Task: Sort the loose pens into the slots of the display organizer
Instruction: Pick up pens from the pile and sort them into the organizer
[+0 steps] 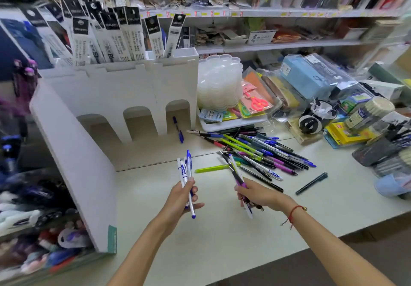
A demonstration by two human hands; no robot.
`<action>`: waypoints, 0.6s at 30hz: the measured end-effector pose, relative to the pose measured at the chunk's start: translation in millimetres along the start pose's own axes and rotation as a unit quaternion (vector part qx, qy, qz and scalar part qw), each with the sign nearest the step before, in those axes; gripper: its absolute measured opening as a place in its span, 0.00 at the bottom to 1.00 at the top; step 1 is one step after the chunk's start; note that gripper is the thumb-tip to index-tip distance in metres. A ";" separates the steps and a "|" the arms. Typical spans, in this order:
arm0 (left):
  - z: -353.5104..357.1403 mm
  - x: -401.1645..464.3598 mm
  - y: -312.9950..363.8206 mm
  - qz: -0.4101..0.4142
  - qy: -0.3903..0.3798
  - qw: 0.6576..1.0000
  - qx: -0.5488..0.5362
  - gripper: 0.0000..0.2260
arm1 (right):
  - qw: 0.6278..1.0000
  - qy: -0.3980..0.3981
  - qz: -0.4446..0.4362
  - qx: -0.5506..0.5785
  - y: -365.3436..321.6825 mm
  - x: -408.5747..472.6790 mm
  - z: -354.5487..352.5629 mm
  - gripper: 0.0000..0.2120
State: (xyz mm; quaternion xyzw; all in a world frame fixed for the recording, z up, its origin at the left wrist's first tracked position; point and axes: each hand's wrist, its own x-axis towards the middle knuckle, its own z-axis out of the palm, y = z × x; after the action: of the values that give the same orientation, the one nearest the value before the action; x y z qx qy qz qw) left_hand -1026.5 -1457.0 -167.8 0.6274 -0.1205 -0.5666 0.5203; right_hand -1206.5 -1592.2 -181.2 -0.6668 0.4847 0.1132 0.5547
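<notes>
Left hand grips a small bundle of white-and-blue plastic pens, tips pointing away from the person. Right hand grips a mixed bundle of black, purple and white pens. The heap of loose multicoloured pens lies on the pale green counter, beyond the right hand. The white display organizer with three arched slots stands to the left; one blue pen lies in its rightmost arch. A lime-green pen lies between hands and heap.

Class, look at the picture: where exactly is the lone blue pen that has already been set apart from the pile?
In the head view, the blue pen lies at the rightmost arched slot of the white display organizer, left of the loose pen pile.
</notes>
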 end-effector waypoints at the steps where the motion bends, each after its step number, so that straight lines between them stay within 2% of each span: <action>1: -0.4 -4.7 2.2 0.006 -0.002 1.000 -0.004 0.09 | 0.990 -0.030 -0.011 0.137 -10.9 -7.0 4.8 0.08; 3: -1.7 -16.6 7.6 0.020 -0.006 1.000 -0.017 0.09 | 0.925 -0.087 -0.044 0.367 -32.0 -18.1 16.9 0.07; 4: -2.9 -23.5 10.3 0.024 -0.004 0.999 -0.021 0.10 | 0.893 -0.103 -0.055 0.435 -42.9 -22.5 23.4 0.07; 7: -11.6 -43.7 19.2 0.021 0.016 0.999 -0.019 0.10 | 0.842 -0.091 -0.075 0.527 -75.1 -32.7 42.7 0.08; 10: -23.9 -63.5 33.3 0.025 0.032 0.999 -0.002 0.09 | 0.827 -0.080 -0.088 0.550 -105.8 -48.5 61.2 0.09; 13: -34.0 -86.2 48.1 0.056 0.012 0.998 0.024 0.05 | 0.825 -0.087 -0.112 0.547 -131.7 -72.5 79.5 0.12; 18: -56.4 -126.7 68.0 0.106 -0.009 0.993 0.050 0.05 | 0.870 -0.034 -0.165 0.464 -158.9 -106.2 120.2 0.12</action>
State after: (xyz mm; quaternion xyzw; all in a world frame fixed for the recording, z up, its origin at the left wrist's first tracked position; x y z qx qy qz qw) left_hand -991.2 -1363.2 -50.3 0.6310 -0.2190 -0.5077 0.5443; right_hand -1090.9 -1448.3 -51.0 -0.3988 0.3453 -0.1951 0.8268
